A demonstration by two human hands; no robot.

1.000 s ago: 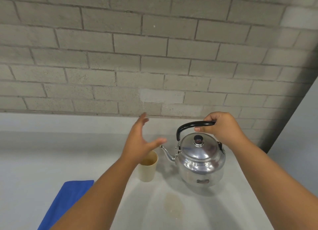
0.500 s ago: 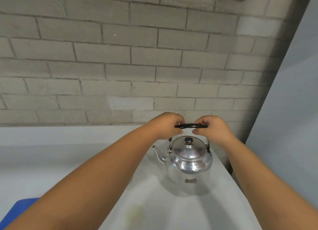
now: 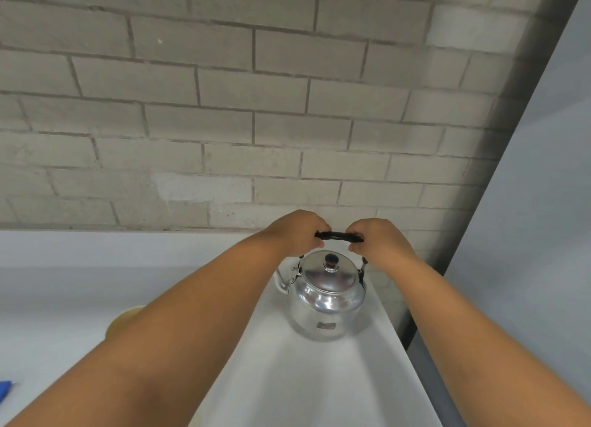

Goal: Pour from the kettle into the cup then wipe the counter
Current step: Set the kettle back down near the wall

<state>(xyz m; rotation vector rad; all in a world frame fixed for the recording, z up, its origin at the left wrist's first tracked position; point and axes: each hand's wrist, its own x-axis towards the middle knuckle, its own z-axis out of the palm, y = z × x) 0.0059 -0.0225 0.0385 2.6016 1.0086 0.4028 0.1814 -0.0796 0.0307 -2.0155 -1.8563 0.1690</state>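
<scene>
Left hand point(image 3: 300, 231) joins right hand point(image 3: 375, 243) since a second ago; both now curled shut round black handle point(image 3: 339, 235). Kettle point(image 3: 327, 294) upright near counter's point(image 3: 307, 378) right edge. Cup point(image 3: 123, 321) mostly hidden behind left forearm. Lift level, spout toward cup, tip slowly.

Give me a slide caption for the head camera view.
Both hands grip the black handle of a steel kettle on a white counter.

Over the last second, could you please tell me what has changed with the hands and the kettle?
The left hand, open above the cup a second ago, has moved right and closed on the kettle's black handle beside the right hand. The right hand kept its grip, and the kettle still stands upright on the counter. The cup is now mostly hidden behind the left forearm.
</scene>
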